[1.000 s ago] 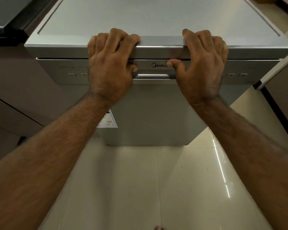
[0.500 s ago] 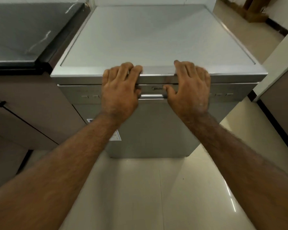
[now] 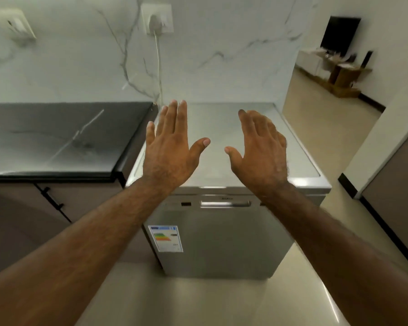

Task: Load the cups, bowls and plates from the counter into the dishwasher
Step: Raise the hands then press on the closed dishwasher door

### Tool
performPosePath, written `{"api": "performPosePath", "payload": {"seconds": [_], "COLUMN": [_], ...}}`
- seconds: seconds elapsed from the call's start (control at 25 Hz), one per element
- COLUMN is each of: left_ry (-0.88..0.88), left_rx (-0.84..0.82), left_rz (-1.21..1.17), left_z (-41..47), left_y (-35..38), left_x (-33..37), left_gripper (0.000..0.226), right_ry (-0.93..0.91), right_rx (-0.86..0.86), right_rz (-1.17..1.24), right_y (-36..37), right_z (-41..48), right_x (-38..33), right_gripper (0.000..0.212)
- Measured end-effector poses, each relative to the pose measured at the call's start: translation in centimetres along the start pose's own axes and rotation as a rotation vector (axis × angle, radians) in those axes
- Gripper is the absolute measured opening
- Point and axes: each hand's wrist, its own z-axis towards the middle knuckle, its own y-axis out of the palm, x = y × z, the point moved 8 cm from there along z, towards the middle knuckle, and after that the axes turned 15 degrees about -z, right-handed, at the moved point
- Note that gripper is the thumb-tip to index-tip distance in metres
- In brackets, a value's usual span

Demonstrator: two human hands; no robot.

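While your left hand [image 3: 169,149] and right hand [image 3: 260,151] hovered spread and empty, the dishwasher [image 3: 222,236] stood shut; loading seemed done.

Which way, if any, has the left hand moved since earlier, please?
Yes: the left hand let go of the dishwasher and rose above its front edge.

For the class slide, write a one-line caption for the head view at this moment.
Left hand and right hand held open in the air over the closed dishwasher, beside a dark counter.
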Motion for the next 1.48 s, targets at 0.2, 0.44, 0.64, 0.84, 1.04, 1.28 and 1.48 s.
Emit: {"api": "performPosePath", "payload": {"seconds": [0.2, 0.44, 0.64, 0.84, 1.04, 1.28, 1.48], "left_ry": [0.056, 0.117, 0.131, 0.133, 0.125, 0.126, 0.159], "left_rx": [0.111, 0.185, 0.241, 0.271, 0.304, 0.318, 0.353], "left_rz": [0.054, 0.168, 0.238, 0.268, 0.301, 0.325, 0.363], "left_z": [7.0, 12.7, 16.0, 17.4, 18.9, 22.2, 26.0], "left_y": [-11.9, -24.5, -31.9, -35.6, -37.2, -37.4, -36.8], "left_x": [5.2, 10.5, 14.8, 18.0, 19.1, 19.1, 17.1], "left_gripper": [0.088, 0.090, 0.093, 0.094, 0.091, 0.093, 0.090], "right_ry": [-0.044, -0.107, -0.125, -0.142, -0.168, -0.198, -0.206], "right_rx": [0.149, 0.252, 0.330, 0.375, 0.374, 0.384, 0.410], "right_rz": [0.036, 0.059, 0.067, 0.054, 0.044, 0.034, 0.015], "right_y": [-12.1, -25.6, -34.0, -39.3, -41.0, -40.8, -38.5], "right_z": [7.2, 13.9, 17.5, 19.8, 21.9, 25.1, 28.8], "right_x": [-2.3, -5.0, -4.0, -2.2, -1.6, -2.1, -3.0], "right_gripper": [0.077, 0.078, 0.078, 0.077, 0.077, 0.076, 0.076]}}
